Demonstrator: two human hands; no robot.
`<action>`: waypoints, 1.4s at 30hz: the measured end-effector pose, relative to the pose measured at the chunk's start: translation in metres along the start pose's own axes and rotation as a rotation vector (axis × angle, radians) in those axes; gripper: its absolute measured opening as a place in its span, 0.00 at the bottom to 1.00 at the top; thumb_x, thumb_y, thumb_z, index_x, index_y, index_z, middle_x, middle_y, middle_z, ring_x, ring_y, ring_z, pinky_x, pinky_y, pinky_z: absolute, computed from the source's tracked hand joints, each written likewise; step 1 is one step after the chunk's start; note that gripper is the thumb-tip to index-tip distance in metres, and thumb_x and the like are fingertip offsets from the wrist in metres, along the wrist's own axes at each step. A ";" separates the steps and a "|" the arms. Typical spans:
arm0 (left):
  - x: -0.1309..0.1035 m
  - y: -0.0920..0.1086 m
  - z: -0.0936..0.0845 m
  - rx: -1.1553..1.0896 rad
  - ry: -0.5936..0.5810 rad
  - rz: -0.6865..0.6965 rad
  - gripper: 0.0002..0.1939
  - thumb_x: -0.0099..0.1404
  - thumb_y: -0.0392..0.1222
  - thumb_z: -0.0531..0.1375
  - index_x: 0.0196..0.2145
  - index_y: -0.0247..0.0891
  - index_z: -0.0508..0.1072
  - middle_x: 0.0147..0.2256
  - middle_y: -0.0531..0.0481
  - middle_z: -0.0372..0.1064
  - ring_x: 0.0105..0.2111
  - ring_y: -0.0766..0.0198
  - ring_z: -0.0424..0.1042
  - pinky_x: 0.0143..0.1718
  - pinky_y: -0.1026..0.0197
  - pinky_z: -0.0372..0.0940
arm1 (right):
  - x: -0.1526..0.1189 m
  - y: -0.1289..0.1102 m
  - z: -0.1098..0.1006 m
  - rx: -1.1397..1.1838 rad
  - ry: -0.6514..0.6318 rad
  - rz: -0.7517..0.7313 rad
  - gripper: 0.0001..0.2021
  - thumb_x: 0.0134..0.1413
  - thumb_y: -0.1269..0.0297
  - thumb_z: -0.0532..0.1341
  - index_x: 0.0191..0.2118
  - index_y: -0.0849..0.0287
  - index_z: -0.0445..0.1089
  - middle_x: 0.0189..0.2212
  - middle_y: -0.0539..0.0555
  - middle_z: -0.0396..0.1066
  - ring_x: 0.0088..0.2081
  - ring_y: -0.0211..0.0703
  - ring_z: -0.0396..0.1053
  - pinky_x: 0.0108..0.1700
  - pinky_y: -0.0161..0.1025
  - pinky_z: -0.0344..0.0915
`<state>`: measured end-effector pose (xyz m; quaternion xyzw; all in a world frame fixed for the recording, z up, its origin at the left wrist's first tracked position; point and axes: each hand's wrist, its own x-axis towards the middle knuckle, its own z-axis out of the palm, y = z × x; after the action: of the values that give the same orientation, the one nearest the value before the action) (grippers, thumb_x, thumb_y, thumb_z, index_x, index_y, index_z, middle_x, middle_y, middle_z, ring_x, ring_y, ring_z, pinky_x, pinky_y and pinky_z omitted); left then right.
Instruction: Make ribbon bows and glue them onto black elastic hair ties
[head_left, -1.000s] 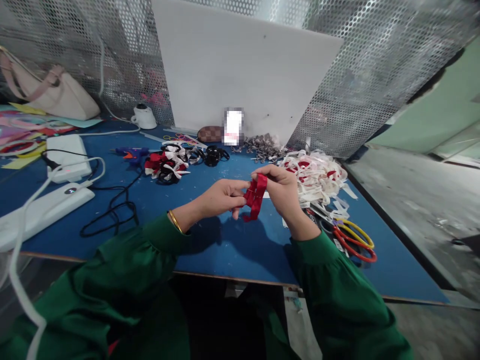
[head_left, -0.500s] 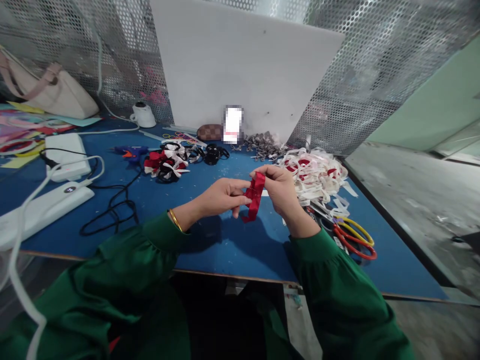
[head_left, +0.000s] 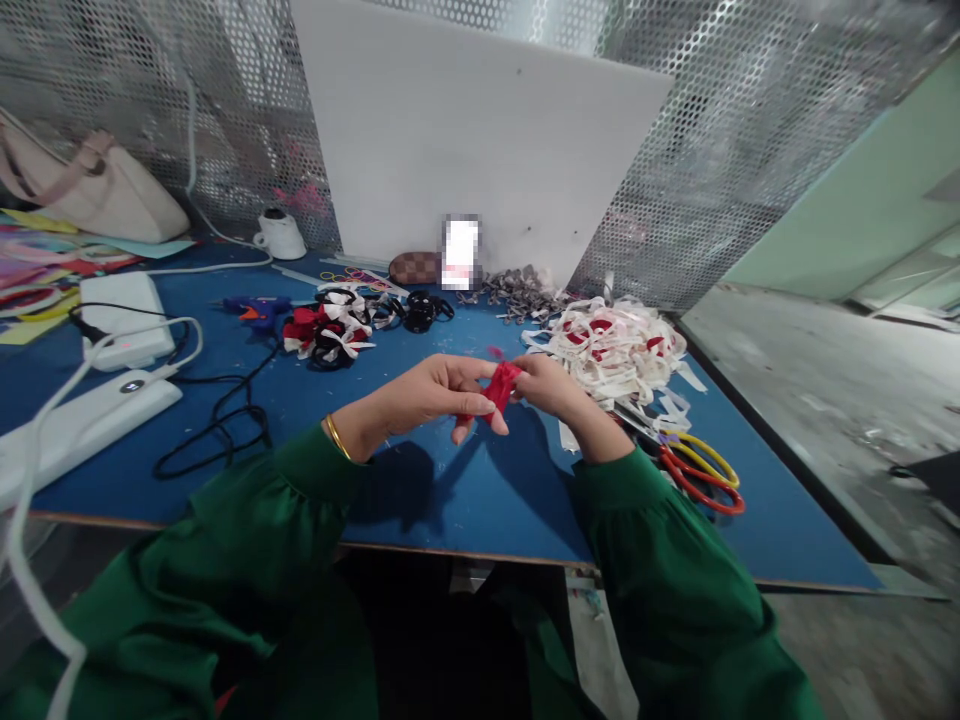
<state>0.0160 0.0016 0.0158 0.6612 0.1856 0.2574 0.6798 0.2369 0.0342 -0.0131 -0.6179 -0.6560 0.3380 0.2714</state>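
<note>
A shiny red ribbon (head_left: 502, 388) is held between my two hands, above the front middle of the blue table (head_left: 480, 500). My left hand (head_left: 435, 393) is closed on its left side, thumb and fingers pinching the cloth. From the right, my right hand (head_left: 551, 385) grips the ribbon's upper end; its fingertips are partly hidden behind the red fabric. The ribbon looks folded or looped around the fingers, though I cannot make out exactly how. Just beyond my right hand lies a pile of white and red ribbons (head_left: 615, 345).
Scissors with red and yellow handles (head_left: 701, 475) lie at the right. Finished-looking bows with black bands (head_left: 330, 330) and a blue glue gun (head_left: 259, 312) are at the left. Metal clips (head_left: 521, 290) lie at the back near a lit phone (head_left: 460, 255). A white power strip (head_left: 97, 425) sits far left.
The ribbon's hanging strip is now drawn up and bunched between my fingers. My right hand has come slightly lower, its fingers behind the ribbon.
</note>
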 end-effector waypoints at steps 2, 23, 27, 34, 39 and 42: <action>-0.001 0.001 -0.001 -0.047 0.039 0.035 0.27 0.65 0.42 0.66 0.61 0.38 0.71 0.34 0.42 0.81 0.17 0.72 0.69 0.22 0.68 0.65 | -0.004 -0.003 0.000 -0.132 0.234 -0.100 0.14 0.48 0.58 0.67 0.41 0.59 0.75 0.35 0.60 0.79 0.37 0.53 0.75 0.38 0.44 0.68; -0.003 0.001 0.000 -0.201 0.019 -0.002 0.28 0.62 0.44 0.69 0.58 0.35 0.73 0.33 0.41 0.81 0.16 0.71 0.69 0.20 0.67 0.63 | -0.024 -0.018 0.022 0.296 0.312 -0.515 0.10 0.56 0.63 0.59 0.37 0.54 0.78 0.32 0.50 0.78 0.36 0.45 0.73 0.40 0.40 0.67; -0.003 0.000 0.002 -0.168 -0.053 -0.047 0.27 0.62 0.46 0.69 0.57 0.34 0.74 0.34 0.39 0.81 0.16 0.71 0.68 0.19 0.67 0.63 | -0.029 -0.022 0.021 0.236 0.331 -0.515 0.12 0.53 0.67 0.57 0.38 0.54 0.78 0.33 0.50 0.79 0.36 0.45 0.73 0.40 0.40 0.67; -0.002 0.000 0.001 -0.163 0.012 -0.034 0.30 0.62 0.43 0.68 0.60 0.34 0.71 0.34 0.39 0.81 0.16 0.71 0.68 0.20 0.68 0.63 | -0.029 -0.024 0.020 0.246 0.448 -0.506 0.10 0.57 0.64 0.57 0.37 0.55 0.77 0.33 0.52 0.78 0.36 0.46 0.73 0.41 0.40 0.66; -0.002 0.000 -0.001 -0.166 0.046 0.007 0.29 0.64 0.42 0.67 0.61 0.37 0.70 0.34 0.41 0.81 0.16 0.72 0.68 0.20 0.68 0.62 | -0.027 -0.023 0.018 0.246 0.548 -0.479 0.09 0.60 0.62 0.58 0.38 0.55 0.76 0.31 0.52 0.77 0.34 0.45 0.72 0.39 0.40 0.66; -0.001 0.001 -0.003 -0.174 0.152 0.064 0.29 0.62 0.42 0.68 0.61 0.39 0.71 0.34 0.44 0.81 0.16 0.74 0.66 0.19 0.69 0.61 | -0.028 -0.022 0.019 0.238 0.511 -0.489 0.09 0.61 0.60 0.58 0.38 0.54 0.76 0.31 0.52 0.77 0.34 0.44 0.72 0.38 0.39 0.66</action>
<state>0.0136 0.0034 0.0167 0.5840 0.1925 0.3436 0.7099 0.2107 0.0045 -0.0058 -0.4714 -0.6514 0.1718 0.5692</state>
